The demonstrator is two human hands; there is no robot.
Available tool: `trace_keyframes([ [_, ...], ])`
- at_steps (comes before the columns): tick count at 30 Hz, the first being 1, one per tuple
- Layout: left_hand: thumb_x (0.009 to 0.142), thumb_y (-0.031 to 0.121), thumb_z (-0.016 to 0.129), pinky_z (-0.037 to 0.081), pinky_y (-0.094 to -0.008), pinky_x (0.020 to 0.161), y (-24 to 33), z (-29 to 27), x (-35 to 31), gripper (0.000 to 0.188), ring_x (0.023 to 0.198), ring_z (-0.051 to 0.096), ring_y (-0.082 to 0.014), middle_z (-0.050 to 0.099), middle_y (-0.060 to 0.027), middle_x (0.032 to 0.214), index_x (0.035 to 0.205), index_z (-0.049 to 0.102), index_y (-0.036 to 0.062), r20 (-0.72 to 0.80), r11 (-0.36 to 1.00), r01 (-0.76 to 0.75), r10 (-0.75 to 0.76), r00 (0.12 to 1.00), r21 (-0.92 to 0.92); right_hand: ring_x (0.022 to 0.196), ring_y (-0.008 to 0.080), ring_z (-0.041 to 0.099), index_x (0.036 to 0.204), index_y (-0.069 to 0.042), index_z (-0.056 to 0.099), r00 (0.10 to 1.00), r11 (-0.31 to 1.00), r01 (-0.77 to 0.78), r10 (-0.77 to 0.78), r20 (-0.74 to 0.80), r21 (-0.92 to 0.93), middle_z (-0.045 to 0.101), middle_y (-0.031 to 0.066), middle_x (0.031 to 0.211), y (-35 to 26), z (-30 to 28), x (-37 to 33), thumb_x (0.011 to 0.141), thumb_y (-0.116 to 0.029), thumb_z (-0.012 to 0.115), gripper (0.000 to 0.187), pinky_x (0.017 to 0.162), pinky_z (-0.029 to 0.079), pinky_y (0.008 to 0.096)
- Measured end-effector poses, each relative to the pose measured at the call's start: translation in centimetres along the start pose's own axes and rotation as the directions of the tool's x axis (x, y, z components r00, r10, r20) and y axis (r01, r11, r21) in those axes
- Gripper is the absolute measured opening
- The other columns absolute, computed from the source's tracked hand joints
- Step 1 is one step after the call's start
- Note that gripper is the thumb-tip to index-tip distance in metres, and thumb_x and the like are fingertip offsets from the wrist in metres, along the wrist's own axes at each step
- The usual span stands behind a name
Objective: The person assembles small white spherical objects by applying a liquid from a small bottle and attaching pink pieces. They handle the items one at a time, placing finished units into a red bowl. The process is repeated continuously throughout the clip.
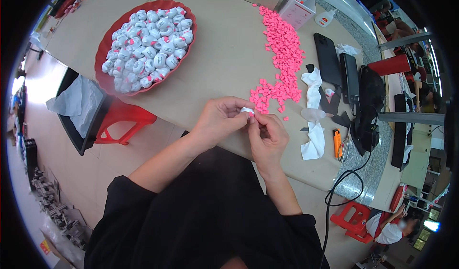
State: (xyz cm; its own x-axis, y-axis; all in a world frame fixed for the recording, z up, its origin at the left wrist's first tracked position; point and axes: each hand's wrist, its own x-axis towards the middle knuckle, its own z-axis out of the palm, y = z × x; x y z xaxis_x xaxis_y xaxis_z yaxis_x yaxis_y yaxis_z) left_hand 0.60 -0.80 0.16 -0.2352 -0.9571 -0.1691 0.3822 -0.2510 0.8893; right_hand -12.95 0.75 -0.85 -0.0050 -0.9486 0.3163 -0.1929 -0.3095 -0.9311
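Both hands meet over the table's near edge. Between the fingertips of my left hand (221,120) is a small white rounded piece (246,110), mostly covered by the fingers. My right hand (268,136) pinches at its side, where a bit of pink (251,114) shows; whether that bit is fixed to the white piece I cannot tell. Just beyond my fingers spreads a long pile of small pink pieces (282,39). At the far left stands a red scalloped bowl (99,59) heaped with white rounded pieces (148,44), several with pink bits showing.
Right of the pink pile lie a black phone (327,59), a black power bank (349,78), crumpled white strips (313,142) and an orange lighter (337,144). A white box (297,12) and bottle (325,18) stand at the back. Red stools (125,121) flank the table; a person (389,226) sits at right.
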Motion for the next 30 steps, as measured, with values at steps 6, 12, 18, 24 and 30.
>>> trace_keyframes([
  [6, 0.082, -0.003, 0.05, 0.048, -0.022, 0.067, 0.0, 0.1, 0.0, 0.022, 0.074, 0.058, -0.0087, 0.062, -0.0073, 0.087, 0.102, 0.059, -0.004, -0.001, 1.0, 0.011, -0.011, 1.0, -0.02, 0.065, 0.0117, 0.058, 0.09, 0.005, 0.058, 1.0, 1.0, -0.02, 0.02, 0.017, 0.012, 0.058, 0.0083, 0.077, 0.1, -0.1, 0.1, 0.078, 0.005, 0.058, 0.012, 0.059, 0.049, 0.0222],
  [12, 0.086, 0.009, 0.055, 0.047, -0.0213, 0.062, -0.3, -0.5, 0.4, 0.022, 0.067, 0.056, -0.0089, 0.061, -0.0065, 0.083, 0.103, 0.058, -0.0041, 0.041, 1.0, -0.009, 0.009, 0.999, 0.008, 0.06, 0.0084, 0.057, 0.087, 0.004, 0.06, 0.92, 0.822, -0.39, 0.368, 0.137, 0.414, 0.06, 0.0061, 0.072, -0.4, -0.9, 1.3, 0.083, -0.003, 0.056, 0.008, 0.054, 0.049, 0.0223],
  [18, 0.088, 0.018, 0.055, 0.046, -0.0206, 0.055, 0.1, -0.2, 0.4, 0.027, 0.061, 0.054, -0.0075, 0.06, -0.0049, 0.081, 0.102, 0.058, -0.0046, 0.013, 0.997, 0.043, -0.043, 0.999, 0.066, 0.054, 0.0094, 0.055, 0.085, 0.003, 0.06, 0.844, 0.683, -0.533, 0.473, 0.254, 0.5, 0.059, 0.0068, 0.071, -0.2, -2.0, 2.1, 0.083, -0.007, 0.057, 0.01, 0.051, 0.048, 0.0234],
  [24, 0.088, 0.016, 0.055, 0.047, -0.0208, 0.056, 0.3, -0.1, 0.4, 0.026, 0.064, 0.054, -0.0079, 0.06, -0.0053, 0.081, 0.103, 0.058, -0.0044, 0.019, 0.996, 0.057, -0.059, 0.998, 0.066, 0.055, 0.0092, 0.055, 0.085, 0.003, 0.06, 0.84, 0.669, -0.538, 0.478, 0.258, 0.512, 0.059, 0.0066, 0.071, -0.2, -2.1, 2.2, 0.083, -0.007, 0.058, 0.01, 0.051, 0.048, 0.0232],
  [30, 0.085, 0.006, 0.056, 0.047, -0.0216, 0.062, 0.0, -0.3, 0.7, 0.023, 0.066, 0.056, -0.0089, 0.06, -0.0058, 0.082, 0.105, 0.057, -0.0044, 0.042, 0.999, 0.026, -0.027, 0.999, 0.032, 0.062, 0.0085, 0.058, 0.088, 0.003, 0.059, 0.911, 0.811, -0.411, 0.387, 0.146, 0.417, 0.059, 0.0054, 0.074, -0.4, -0.8, 1.1, 0.085, -0.002, 0.054, 0.008, 0.055, 0.049, 0.0216],
])
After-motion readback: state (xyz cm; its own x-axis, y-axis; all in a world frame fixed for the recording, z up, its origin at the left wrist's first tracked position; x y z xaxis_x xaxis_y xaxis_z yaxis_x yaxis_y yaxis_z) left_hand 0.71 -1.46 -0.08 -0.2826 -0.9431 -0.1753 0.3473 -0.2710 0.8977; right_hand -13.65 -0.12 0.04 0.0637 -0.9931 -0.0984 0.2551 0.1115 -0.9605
